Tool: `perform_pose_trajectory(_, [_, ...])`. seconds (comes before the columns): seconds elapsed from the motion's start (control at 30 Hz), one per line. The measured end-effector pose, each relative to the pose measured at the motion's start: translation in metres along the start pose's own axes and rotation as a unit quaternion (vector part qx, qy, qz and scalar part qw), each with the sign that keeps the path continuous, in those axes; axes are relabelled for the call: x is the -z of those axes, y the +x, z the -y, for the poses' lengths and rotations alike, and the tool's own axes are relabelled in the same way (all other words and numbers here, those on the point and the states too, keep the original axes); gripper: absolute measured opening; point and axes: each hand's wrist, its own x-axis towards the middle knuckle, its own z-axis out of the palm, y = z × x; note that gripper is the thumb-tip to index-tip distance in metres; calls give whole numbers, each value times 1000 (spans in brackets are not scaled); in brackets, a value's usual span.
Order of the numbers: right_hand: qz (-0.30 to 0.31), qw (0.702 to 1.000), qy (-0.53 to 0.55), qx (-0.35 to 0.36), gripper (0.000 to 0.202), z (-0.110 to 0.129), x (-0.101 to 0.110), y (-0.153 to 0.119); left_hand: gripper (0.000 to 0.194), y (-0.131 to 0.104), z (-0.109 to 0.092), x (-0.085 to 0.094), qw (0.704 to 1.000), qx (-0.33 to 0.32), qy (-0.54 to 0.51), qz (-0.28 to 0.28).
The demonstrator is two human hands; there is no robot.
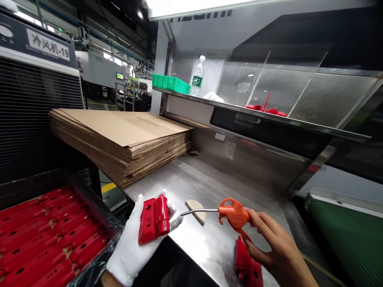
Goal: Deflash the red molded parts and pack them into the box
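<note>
- We work at the shiny grey metal surface (206, 179).
- Our left hand (131, 243), in a white cloth glove, is curled around the glossy red plastic part (161, 219), near the edge.
- Our bare right hand (278, 243) grips the orange plastic air gun (235, 215); its trigger we cannot judge.
- The thin metal nozzle (200, 210) points toward the part: probably blowing is the step, and the next move calls for steady aim.

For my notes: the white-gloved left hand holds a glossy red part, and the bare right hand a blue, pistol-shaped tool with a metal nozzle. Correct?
Not quite: the head view shows the pistol-shaped tool in the bare right hand is orange, not blue.
</note>
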Motion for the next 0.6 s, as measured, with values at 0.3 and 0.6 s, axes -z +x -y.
perform_pose_trajectory(0.3, [-35, 999, -32, 2, 57, 8, 4, 5, 56, -7, 1, 8, 928, -32, 358, 100])
perform_pose_trajectory(0.6, [-56, 992, -88, 75, 54, 1, 5, -1, 53, -17, -13, -2, 994, -3, 56, 93])
